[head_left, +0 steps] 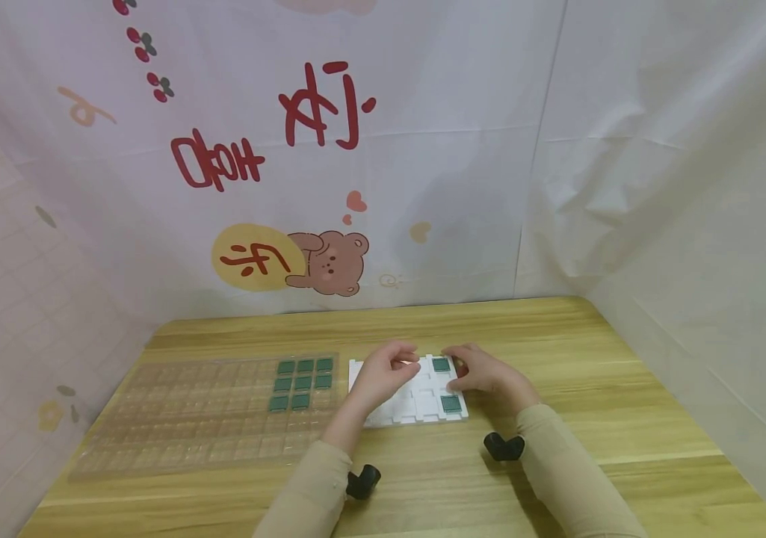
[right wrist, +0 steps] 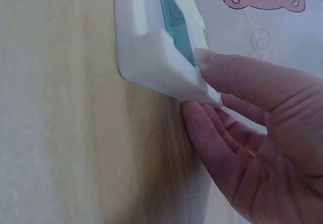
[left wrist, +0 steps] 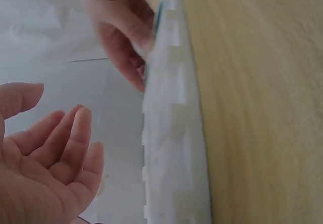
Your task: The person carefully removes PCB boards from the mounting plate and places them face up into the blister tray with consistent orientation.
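A white slotted tray [head_left: 426, 407] lies on the table with a green square chip [head_left: 451, 404] in its near right slot and another green chip [head_left: 441, 365] in the far right one. My right hand [head_left: 483, 371] is at the tray's right edge. In the right wrist view its thumb [right wrist: 207, 57] lies by the end of a chip, and the other fingers bear on the tray's outer side. Over the left part of the tray hovers my left hand [head_left: 385, 371], fingers loosely bent and holding nothing, as the left wrist view also shows.
To the left lies a clear plastic tray [head_left: 187, 418] with rows of compartments; several green chips [head_left: 303, 383] sit in its right-hand columns. The wooden table [head_left: 598, 418] ends at a printed cloth [head_left: 463, 187] behind, and similar cloth hangs on both sides.
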Motion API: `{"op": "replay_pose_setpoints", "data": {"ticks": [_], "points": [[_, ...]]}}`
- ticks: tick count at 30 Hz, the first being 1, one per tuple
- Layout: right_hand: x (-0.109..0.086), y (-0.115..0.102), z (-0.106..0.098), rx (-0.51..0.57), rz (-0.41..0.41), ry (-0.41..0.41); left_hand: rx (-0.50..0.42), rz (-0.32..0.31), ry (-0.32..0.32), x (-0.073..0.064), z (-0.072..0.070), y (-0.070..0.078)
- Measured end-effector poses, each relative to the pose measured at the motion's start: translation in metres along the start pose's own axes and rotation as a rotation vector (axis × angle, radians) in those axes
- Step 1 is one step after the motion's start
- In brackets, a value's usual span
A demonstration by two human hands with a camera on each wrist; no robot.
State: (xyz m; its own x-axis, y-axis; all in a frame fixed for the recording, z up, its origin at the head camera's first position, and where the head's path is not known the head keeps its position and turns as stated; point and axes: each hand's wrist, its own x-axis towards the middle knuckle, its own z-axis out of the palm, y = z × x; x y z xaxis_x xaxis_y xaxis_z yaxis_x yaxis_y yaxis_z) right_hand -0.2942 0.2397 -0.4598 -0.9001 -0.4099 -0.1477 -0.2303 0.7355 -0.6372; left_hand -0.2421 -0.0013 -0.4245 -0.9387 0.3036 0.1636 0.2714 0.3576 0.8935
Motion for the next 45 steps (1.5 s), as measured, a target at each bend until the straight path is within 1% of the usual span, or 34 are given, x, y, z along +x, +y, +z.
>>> {"op": "replay_pose_setpoints", "data": {"ticks": [2, 5, 9, 14, 17, 19, 22, 25, 29, 34, 39, 45], "points": [[0.000, 0.001, 0.000, -0.001, -0.004, -0.001, 0.057, 0.000, -0.008, 0.004, 0.005, -0.001], [0.001, 0.002, 0.000, 0.001, -0.012, -0.002, 0.176, 0.000, -0.019, 0.010, 0.014, -0.002], [0.001, 0.004, 0.001, 0.006, -0.021, -0.003, 0.368, 0.017, -0.029, 0.019, 0.025, 0.000], [0.001, 0.005, 0.001, 0.015, -0.037, -0.008, 0.596, 0.041, -0.022, 0.028, 0.035, 0.005], [0.001, 0.004, 0.000, 0.020, -0.051, -0.010, 0.705, 0.049, -0.015, 0.033, 0.041, 0.006], [0.000, 0.004, -0.001, 0.023, -0.059, -0.010, 0.759, 0.056, -0.008, 0.036, 0.046, 0.004], [0.000, 0.004, -0.001, 0.028, -0.060, -0.013, 0.809, 0.056, -0.002, 0.040, 0.052, 0.003], [0.000, 0.004, -0.002, 0.016, -0.074, -0.014, 0.829, 0.051, 0.002, 0.043, 0.056, 0.002], [0.001, 0.005, -0.002, 0.003, -0.095, -0.008, 0.851, 0.021, -0.009, 0.047, 0.061, 0.002], [0.000, 0.005, -0.002, 0.003, -0.099, -0.007, 0.901, -0.021, -0.020, 0.051, 0.066, 0.001], [0.000, 0.003, -0.002, 0.013, -0.105, -0.011, 0.921, -0.043, -0.033, 0.055, 0.069, 0.003], [0.000, 0.004, -0.003, -0.016, -0.123, -0.007, 0.941, -0.067, -0.054, 0.059, 0.073, 0.003]]}}
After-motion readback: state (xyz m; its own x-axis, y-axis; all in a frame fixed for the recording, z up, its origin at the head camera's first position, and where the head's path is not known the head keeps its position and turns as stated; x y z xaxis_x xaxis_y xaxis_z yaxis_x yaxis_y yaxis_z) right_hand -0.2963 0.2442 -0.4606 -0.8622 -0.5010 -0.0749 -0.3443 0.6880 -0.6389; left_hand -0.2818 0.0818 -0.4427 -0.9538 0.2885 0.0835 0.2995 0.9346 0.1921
